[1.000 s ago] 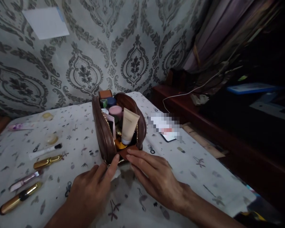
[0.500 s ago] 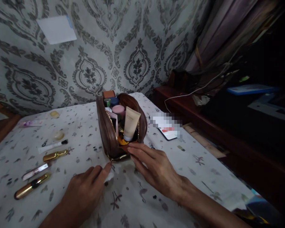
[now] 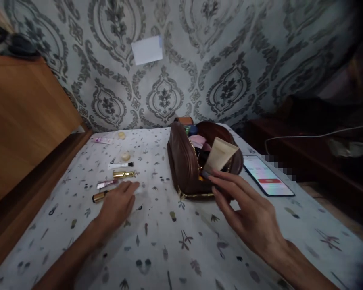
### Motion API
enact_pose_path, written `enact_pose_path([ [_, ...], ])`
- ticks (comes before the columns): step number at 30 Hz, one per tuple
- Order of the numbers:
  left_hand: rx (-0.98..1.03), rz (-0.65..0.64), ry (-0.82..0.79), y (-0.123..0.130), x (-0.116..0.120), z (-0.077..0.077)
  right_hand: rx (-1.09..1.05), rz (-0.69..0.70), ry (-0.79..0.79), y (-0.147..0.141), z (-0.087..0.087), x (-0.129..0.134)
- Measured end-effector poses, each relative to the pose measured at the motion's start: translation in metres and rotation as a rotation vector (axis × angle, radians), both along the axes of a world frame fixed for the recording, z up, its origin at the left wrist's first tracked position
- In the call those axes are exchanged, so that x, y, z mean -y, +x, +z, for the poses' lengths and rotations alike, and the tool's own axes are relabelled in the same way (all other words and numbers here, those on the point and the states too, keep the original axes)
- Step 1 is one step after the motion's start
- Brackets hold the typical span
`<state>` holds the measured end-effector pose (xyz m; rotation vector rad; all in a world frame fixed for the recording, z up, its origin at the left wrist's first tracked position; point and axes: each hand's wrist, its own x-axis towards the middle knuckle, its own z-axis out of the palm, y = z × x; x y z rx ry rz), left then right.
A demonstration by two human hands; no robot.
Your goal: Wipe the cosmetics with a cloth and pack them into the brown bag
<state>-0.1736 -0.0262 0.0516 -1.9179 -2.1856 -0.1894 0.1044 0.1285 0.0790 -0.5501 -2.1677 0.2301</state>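
A brown zip bag (image 3: 186,169) stands unzipped on the patterned cloth, holding jars and other items. A beige tube (image 3: 220,155) leans out of its opening, tilted right. My right hand (image 3: 249,209) is at the bag's front edge, its fingertips together at the tube's lower end; whether they grip it is unclear. My left hand (image 3: 117,203) is over the cloth at the left, fingers loosely spread, nothing seen in it. Its fingers partly cover a gold and black tube (image 3: 99,196). Just beyond lie a pink gloss tube (image 3: 107,184), a gold tube (image 3: 123,173) and a white tube (image 3: 119,165).
A phone (image 3: 269,177) with a lit screen lies right of the bag. Farther back on the left are a small jar (image 3: 125,156), a yellowish piece (image 3: 121,135) and a pink-white tube (image 3: 102,140). A wooden cabinet (image 3: 27,129) borders the left side.
The view has swung left. My left hand has left the bag's front corner for the small tubes. My right hand has moved to the beige tube's lower end, and the tube tilts more.
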Motion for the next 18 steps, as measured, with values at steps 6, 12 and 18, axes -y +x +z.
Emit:
enact_pose_path([
  [6, 0.027, 0.257, -0.111, -0.058, -0.013, 0.006, -0.069, 0.228, -0.074, -0.033, -0.004, 0.024],
  [12, 0.069, 0.209, -0.268, -0.069, -0.029, 0.009, 0.038, 0.42, -0.436, -0.076, -0.024, 0.046],
  [18, 0.111, 0.005, -0.078, -0.039, -0.021, 0.021, -0.086, 0.457, -1.119, -0.109, -0.048, 0.054],
])
